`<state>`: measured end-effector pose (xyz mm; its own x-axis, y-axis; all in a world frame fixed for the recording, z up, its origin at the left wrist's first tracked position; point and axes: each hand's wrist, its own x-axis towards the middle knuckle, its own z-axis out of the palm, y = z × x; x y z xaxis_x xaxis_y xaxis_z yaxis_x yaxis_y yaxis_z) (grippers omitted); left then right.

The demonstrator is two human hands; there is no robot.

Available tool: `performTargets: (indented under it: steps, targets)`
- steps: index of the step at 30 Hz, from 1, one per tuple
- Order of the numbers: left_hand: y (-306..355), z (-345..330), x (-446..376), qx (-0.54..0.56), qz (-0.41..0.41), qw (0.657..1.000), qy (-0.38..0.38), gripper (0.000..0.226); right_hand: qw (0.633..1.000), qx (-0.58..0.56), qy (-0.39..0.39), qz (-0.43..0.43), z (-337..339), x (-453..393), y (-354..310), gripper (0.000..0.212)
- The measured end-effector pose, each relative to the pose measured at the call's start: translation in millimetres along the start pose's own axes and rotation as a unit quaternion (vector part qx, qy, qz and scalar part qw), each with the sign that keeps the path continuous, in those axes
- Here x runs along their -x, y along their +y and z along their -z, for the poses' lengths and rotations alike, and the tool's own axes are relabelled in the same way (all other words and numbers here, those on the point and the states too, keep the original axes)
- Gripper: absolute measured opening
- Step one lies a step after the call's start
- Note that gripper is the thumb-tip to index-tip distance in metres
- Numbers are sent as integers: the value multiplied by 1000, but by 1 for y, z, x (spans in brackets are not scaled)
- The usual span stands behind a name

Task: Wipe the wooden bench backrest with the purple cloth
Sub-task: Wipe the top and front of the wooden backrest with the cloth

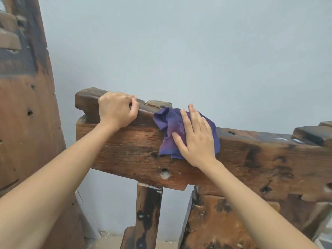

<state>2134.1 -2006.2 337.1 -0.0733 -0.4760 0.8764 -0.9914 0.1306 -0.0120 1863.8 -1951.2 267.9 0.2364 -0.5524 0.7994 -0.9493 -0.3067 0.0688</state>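
The wooden bench backrest (125,146) is a thick, dark, worn beam with holes and notches, running from the middle left to the right edge. A crumpled purple cloth (168,126) lies draped over its upper edge and front face. My right hand (196,139) lies flat on the cloth with the fingers spread, pressing it against the wood. My left hand (116,110) curls over the top of the beam near its left end, just left of the cloth.
A pale grey wall (179,51) stands right behind the bench. A tall slab of old timber (27,123) rises at the left. Below the beam are a dark upright post (148,216) and a carved back panel (215,223).
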Motion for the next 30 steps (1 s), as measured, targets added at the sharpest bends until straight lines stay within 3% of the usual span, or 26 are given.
performTargets:
  steps: [6,9,12,15,20,25,30]
  targets:
    - [31,19,-19,-13,31,997,-66,44,999,31,31,1,-22,36,-7,74]
    - [74,17,-34,-59,-47,988,-132,47,999,23,20,25,-39,50,-19,70]
    - [102,0,-23,-7,-78,979,-188,53,991,0,-33,132,-54,84,-8,67]
    - [97,-7,-17,14,-74,980,-183,58,954,16,-123,273,-64,119,16,65]
    - [89,-9,-19,19,-59,975,-216,57,914,80,-130,375,-60,128,53,65]
    - [90,0,-24,25,-38,958,-285,60,927,83,-99,351,-28,110,107,55]
    - [105,6,-29,21,-4,948,-319,55,962,70,-50,258,1,115,172,61]
